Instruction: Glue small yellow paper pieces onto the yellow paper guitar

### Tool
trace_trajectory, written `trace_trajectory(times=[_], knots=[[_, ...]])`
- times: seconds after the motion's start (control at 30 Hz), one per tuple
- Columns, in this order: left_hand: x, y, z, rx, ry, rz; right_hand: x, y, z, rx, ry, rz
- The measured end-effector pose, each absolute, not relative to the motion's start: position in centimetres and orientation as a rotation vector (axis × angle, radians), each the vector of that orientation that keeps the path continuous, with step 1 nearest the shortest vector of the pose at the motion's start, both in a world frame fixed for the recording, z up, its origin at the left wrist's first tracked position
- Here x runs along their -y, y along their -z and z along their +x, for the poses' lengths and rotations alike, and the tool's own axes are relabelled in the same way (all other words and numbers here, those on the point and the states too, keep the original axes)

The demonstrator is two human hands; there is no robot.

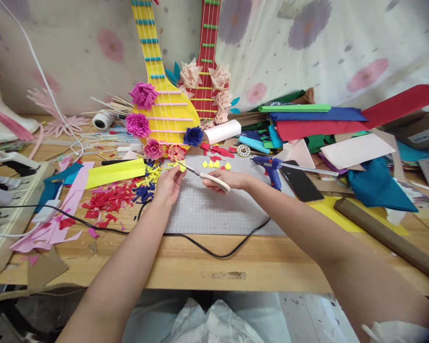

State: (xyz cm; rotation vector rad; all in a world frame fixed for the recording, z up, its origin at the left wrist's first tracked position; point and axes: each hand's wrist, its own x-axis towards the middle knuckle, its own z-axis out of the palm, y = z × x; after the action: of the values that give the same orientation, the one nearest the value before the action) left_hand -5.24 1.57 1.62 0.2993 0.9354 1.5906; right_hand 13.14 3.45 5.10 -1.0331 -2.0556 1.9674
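My left hand (168, 185) pinches a small yellow paper piece (180, 166) above the grey cutting mat (214, 214). My right hand (226, 181) grips cream-handled scissors (214, 180), whose blades (192, 169) reach left to the yellow piece. Small cut yellow petals (216, 165) and red petals (218, 153) lie on the mat just beyond. Red, yellow and blue paper scraps (109, 200) are strewn left of my left hand.
A blue glue gun (270, 167) stands right of my right hand; a black cable (214, 247) crosses the mat. Yellow (164, 109) and red (207, 85) paper guitars with flowers lean at the back. Coloured sheets (325, 124) pile at right, a power strip (10, 200) at left.
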Motion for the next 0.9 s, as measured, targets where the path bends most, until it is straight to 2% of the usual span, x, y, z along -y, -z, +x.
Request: trace_trajectory(times=[0.5, 0.9], knots=[[-1.3, -1.8, -5.1, -0.959, -1.557, 0.323, -3.4, -5.6, 13.2, 2.237, -1.799, -1.008], [-1.3, -1.9, -5.3, -0.948, -1.607, 0.327, -3.9, -5.1, 12.2, 2.101, -1.948, -0.987]])
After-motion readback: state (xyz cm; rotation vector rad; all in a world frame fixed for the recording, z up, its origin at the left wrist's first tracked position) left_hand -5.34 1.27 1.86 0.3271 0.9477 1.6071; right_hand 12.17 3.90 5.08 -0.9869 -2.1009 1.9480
